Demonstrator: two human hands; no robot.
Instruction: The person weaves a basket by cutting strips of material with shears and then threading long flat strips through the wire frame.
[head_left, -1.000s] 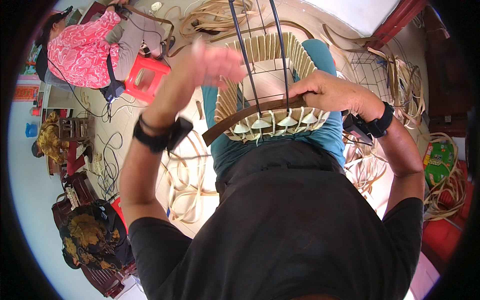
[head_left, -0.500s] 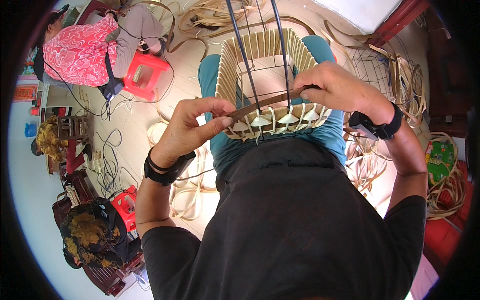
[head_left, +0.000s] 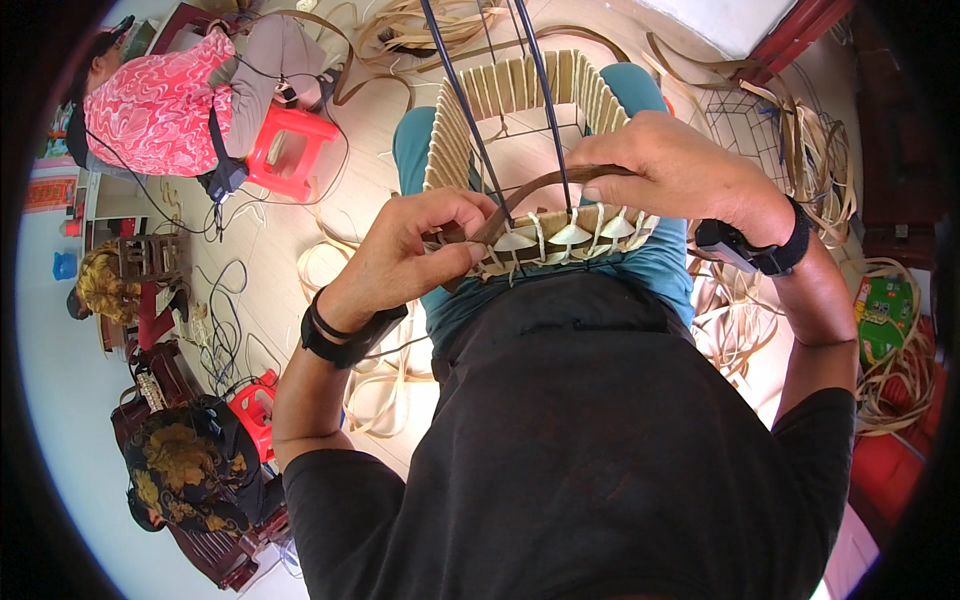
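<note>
A woven rectangular basket (head_left: 520, 82) with cream strips round a dark wire frame rests on my lap, between my knees. Tall dark handle rods (head_left: 553, 110) rise from it. At the basket's near left corner my left hand (head_left: 425, 240) pinches a flat brown strip (head_left: 545, 183). My right hand (head_left: 670, 170) grips the strip's other end above the near right part of the rim. Between the hands the strip arches upward over the near rim. Cream cord loops and pale pointed pieces (head_left: 571, 234) line that near side.
Loose tan strips (head_left: 420, 28) lie in coils on the floor ahead and on both sides. A wire frame (head_left: 738, 125) stands at the right. Several people sit to the left, one in a red patterned shirt (head_left: 160, 105) beside a red plastic stool (head_left: 287, 155). Cables (head_left: 225, 320) trail across the floor.
The strip was nearly straight and now bows upward between my hands. My left hand has shifted right, closer to the right hand. The handle rods have tilted slightly left.
</note>
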